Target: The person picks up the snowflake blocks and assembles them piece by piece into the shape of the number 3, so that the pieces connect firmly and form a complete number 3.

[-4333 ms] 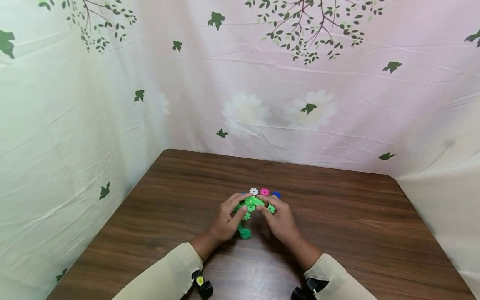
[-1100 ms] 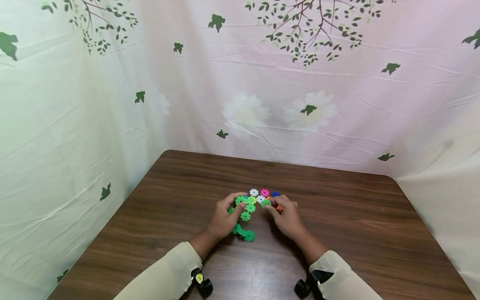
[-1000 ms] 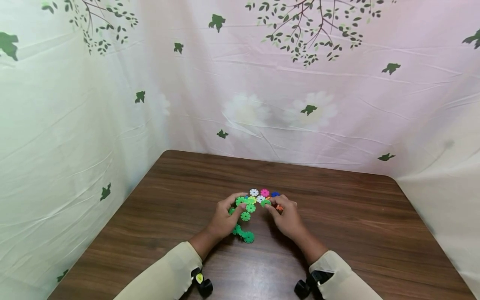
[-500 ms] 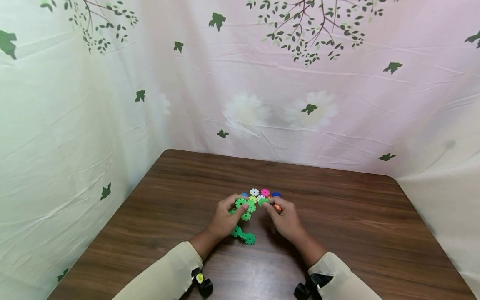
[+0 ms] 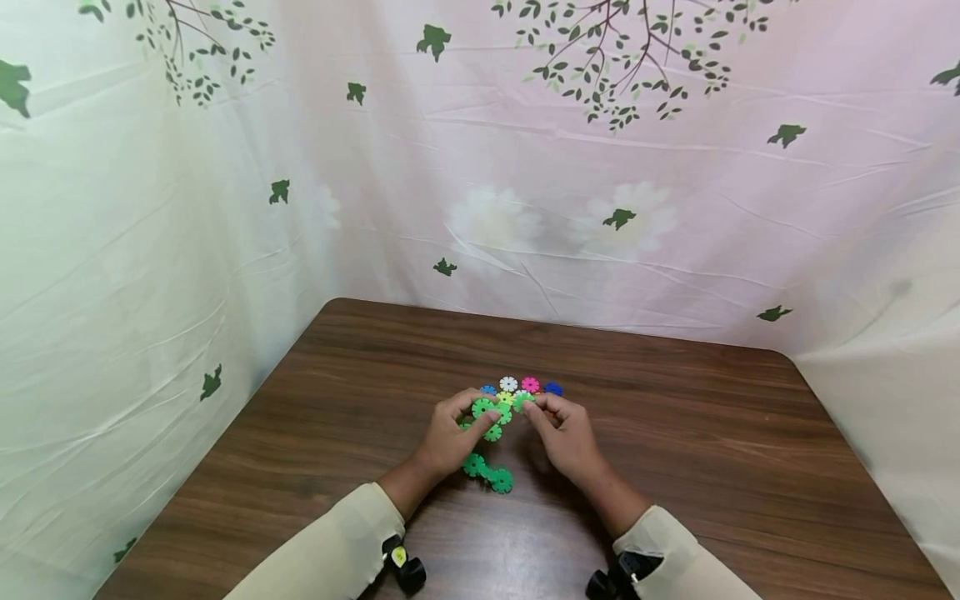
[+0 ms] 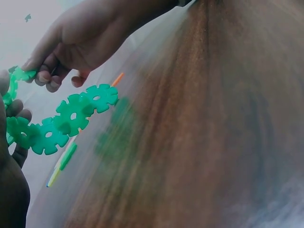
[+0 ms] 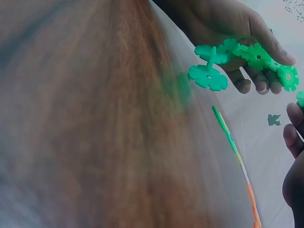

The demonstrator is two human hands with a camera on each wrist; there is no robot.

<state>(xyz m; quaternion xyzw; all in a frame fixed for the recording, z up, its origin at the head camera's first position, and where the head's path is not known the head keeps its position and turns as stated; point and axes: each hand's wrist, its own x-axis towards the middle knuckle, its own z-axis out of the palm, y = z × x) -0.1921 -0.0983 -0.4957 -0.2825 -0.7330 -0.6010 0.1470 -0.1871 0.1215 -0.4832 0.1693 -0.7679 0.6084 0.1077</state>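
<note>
My left hand (image 5: pixel 447 437) grips a chain of green notched plastic discs (image 5: pixel 484 408), thumb on top. The chain's lower end (image 5: pixel 500 480) hangs below that hand above the table, and the left wrist view shows several linked discs (image 6: pixel 73 114). Between thumb and fingertips my right hand (image 5: pixel 567 437) pinches a single green disc (image 5: pixel 522 403), held close to the chain's upper end. From the right wrist, a narrow gap shows between the chain's end disc (image 7: pixel 288 78) and the pinched disc (image 7: pixel 301 98).
Loose discs lie flat just beyond my hands: white (image 5: pixel 508 384), pink (image 5: pixel 530 385), dark blue (image 5: pixel 552 389), light blue (image 5: pixel 488 390) and yellow (image 5: pixel 506 398). Orange pieces are mostly covered by my right hand. A printed cloth (image 5: pixel 570 250) hangs behind the wooden table (image 5: pixel 675 417).
Over the last second my right hand has brought its green disc leftward, closer to the chain. The chain has tilted a little in my left hand, its lower end shifting slightly down and right.
</note>
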